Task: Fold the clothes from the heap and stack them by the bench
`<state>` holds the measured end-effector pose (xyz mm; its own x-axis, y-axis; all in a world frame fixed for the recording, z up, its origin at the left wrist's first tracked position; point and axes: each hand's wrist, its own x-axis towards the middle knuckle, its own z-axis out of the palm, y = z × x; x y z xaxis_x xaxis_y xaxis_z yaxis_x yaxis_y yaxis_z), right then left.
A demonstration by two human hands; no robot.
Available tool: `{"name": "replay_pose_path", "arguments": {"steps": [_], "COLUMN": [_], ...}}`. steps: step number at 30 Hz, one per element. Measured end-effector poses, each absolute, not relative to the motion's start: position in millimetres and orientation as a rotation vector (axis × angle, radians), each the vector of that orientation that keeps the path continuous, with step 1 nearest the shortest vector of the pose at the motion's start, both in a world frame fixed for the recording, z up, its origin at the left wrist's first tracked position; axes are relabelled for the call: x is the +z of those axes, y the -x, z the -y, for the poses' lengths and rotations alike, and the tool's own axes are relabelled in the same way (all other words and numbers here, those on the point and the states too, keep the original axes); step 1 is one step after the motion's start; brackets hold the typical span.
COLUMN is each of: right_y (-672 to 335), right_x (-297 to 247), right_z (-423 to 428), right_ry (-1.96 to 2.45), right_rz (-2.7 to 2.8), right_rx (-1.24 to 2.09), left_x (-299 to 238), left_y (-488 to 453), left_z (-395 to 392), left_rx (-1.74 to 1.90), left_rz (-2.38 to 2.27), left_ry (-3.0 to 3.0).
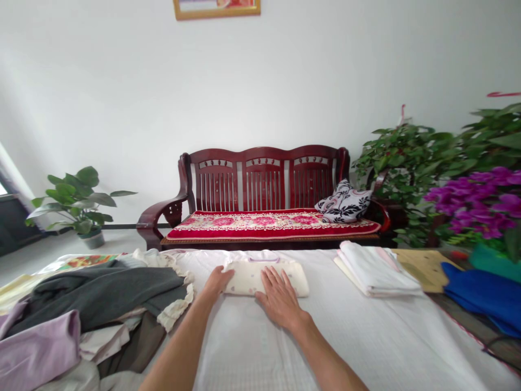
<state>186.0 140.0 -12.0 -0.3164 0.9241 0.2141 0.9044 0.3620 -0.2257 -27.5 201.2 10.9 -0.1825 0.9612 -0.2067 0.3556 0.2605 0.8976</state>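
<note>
A cream garment (244, 285) with small pale purple prints lies folded into a flat rectangle on the white cloth (244, 347) in front of me. A lilac-trimmed edge, perhaps a collar, shows along its far side. My left hand (218, 283) is at the garment's left end, its thumb on top and its other fingers curled at the edge, partly hidden. My right hand (280, 296) lies flat over the middle right of the garment, fingers stretched forward and slightly spread.
Loose clothes, including a dark grey garment (109, 290) and a lilac one (44, 347), are heaped at left. Folded white clothes (374, 271) lie at right, near blue fabric (482, 298) and purple flowers (476, 201). A wooden bench (262, 182) stands beyond.
</note>
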Motion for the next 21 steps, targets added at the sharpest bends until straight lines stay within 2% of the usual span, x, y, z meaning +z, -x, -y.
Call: {"name": "replay_pose_path", "arguments": {"steps": [8, 15, 18, 21], "right_y": [-186.2, -188.5, -196.1, -211.0], "right_x": [-11.8, -18.0, -11.8, -3.2], "right_z": [-140.0, -141.9, -145.0, -153.0], "right_ry": [1.656, 1.541, 1.418, 1.253], "right_rz": [2.281, 2.288, 2.167, 1.753], "right_rx": [0.193, 0.201, 0.373, 0.741], "left_x": [35.5, 66.0, 70.7, 68.0], "left_y": [24.5, -26.1, -54.7, -79.5], "left_z": [-193.7, -190.2, -194.0, -196.4], "left_rx": [0.897, 0.905, 0.894, 0.889], "left_rz": [-1.392, -1.200, -1.227, -1.240], "left_ry": [-1.138, -1.227, -1.246, -1.255]}}
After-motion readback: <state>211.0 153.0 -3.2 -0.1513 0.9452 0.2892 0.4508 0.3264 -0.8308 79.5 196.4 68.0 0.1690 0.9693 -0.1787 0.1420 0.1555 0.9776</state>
